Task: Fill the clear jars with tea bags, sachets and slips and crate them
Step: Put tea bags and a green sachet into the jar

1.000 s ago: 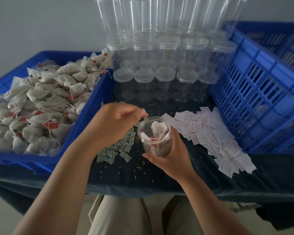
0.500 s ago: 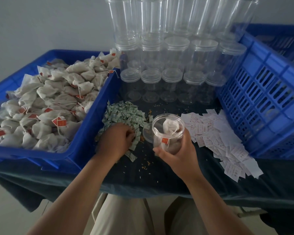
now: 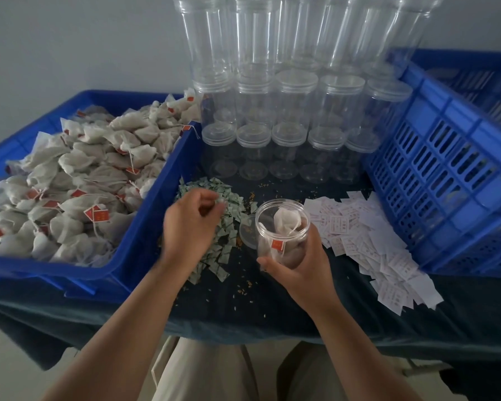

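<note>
- The clear round plastic jar point(image 3: 282, 227) stood open and upright in front of the person, between the sachets and the slips. Whether its base touched the dark cloth-covered table point(image 3: 272, 311) could not be told.
- Inside it lay a few white mesh tea bags with red tags. No sachet or slip could be made out among them.
- The right hand point(image 3: 300, 270) gripped the jar, with fingers and thumb curled round its lower half.
- The left hand point(image 3: 190, 227) hovered over the heap of small green paper sachets point(image 3: 232, 195) just left of the jar. Its fingers were curled and the tips drawn to the thumb. It seemed to pinch a single sachet point(image 3: 219, 200), though blur left that uncertain.
- A clear round lid point(image 3: 247, 235) lay flat on the cloth, just beside the jar.
- White printed paper slips point(image 3: 373, 238) were spread to the jar's right, touched by neither hand.
- By the look of it, this jar had its tea bags, while the sachet, slip, lid and crating remained.
- A blue plastic tray point(image 3: 154, 209) on the left was heaped with loose tea bags point(image 3: 78, 180).
- Rows of stacked empty lidded jars point(image 3: 295, 111) stood behind, so most of the work looked undone.
- The blue slatted crate point(image 3: 446, 175) on the right showed no filled jar, though most of its inside was out of view.
</note>
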### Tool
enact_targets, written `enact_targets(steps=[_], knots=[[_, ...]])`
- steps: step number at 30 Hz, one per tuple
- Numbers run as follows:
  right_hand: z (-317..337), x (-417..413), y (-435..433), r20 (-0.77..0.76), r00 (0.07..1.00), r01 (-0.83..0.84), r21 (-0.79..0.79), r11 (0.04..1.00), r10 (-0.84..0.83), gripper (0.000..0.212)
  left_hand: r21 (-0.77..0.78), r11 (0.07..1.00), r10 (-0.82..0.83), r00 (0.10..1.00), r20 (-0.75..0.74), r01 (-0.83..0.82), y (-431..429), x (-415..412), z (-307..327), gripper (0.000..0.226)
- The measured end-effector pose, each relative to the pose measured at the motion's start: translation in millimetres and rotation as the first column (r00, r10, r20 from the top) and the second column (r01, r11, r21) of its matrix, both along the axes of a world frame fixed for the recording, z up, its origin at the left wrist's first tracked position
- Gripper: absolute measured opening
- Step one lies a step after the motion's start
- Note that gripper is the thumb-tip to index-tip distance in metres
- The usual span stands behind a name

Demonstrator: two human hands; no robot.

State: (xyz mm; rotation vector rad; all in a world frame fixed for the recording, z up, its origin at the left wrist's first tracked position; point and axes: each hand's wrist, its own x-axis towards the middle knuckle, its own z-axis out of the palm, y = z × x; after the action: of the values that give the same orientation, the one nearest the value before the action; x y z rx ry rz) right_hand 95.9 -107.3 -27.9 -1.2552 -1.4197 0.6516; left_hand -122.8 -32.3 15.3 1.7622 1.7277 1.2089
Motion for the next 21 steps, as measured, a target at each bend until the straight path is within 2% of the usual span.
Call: enact_targets(steps=[2, 4, 5, 7, 10, 12, 13, 15, 18, 20, 21], knots=[[-1, 0, 0, 0.011, 1.0, -0.008, 0.011, 1.0, 0.008, 0.074, 0.031, 0.996, -0.083, 0.979, 0.184, 0.079, -6, 8, 26, 0.006], [-2, 0, 0, 0.017, 1.0, -0.018, 0.008, 1.0, 0.018, 0.077, 0.015, 0.963, -0.262, 0.916, 0.304, 0.27, -13, 18, 52, 0.006], [-2, 1, 0, 0.02, 1.0, -0.018, 0.001, 1.0, 0.018, 0.078, 0.016, 0.933, -0.35, 0.897, 0.27, 0.36, -17, 24, 63, 0.006], [-2, 0, -1, 0.018, 1.0, -0.022, -0.006, 1.0, 0.023, 0.079, 0.01, 0.88, -0.475, 0.877, 0.076, 0.475, -21, 35, 74, 0.004], [-1, -1, -2, 0.022, 1.0, -0.017, 0.021, 1.0, 0.017, 0.079, -0.033, 0.85, -0.515, 0.814, -0.268, 0.526, -19, 48, 76, 0.011], [0, 0, -3, 0.026, 1.0, -0.006, 0.038, 0.999, 0.005, 0.08, -0.057, 0.854, -0.503, 0.794, -0.342, 0.517, -16, 51, 75, 0.015], [0, 0, -3, 0.021, 1.0, -0.001, 0.044, 0.999, 0.0, 0.08, -0.044, 0.859, -0.498, 0.815, -0.297, 0.51, -16, 52, 75, 0.016], [1, 0, -4, 0.015, 1.0, 0.007, 0.055, 0.998, -0.008, 0.083, 0.028, 0.876, -0.476, 0.873, -0.105, 0.481, -15, 53, 74, 0.015], [4, 1, -7, 0.002, 1.0, 0.02, 0.072, 0.997, -0.021, 0.085, 0.127, 0.942, -0.327, 0.934, 0.145, 0.311, -6, 57, 66, 0.014], [7, 6, -10, -0.038, 0.998, 0.043, 0.071, 0.997, -0.04, 0.083, 0.027, 0.969, -0.248, 0.953, 0.173, 0.247, 7, 60, 57, 0.012], [8, 11, -11, -0.061, 0.997, 0.056, 0.068, 0.996, -0.051, 0.083, -0.061, 0.961, -0.261, 0.959, 0.111, 0.268, 13, 63, 52, 0.011]])
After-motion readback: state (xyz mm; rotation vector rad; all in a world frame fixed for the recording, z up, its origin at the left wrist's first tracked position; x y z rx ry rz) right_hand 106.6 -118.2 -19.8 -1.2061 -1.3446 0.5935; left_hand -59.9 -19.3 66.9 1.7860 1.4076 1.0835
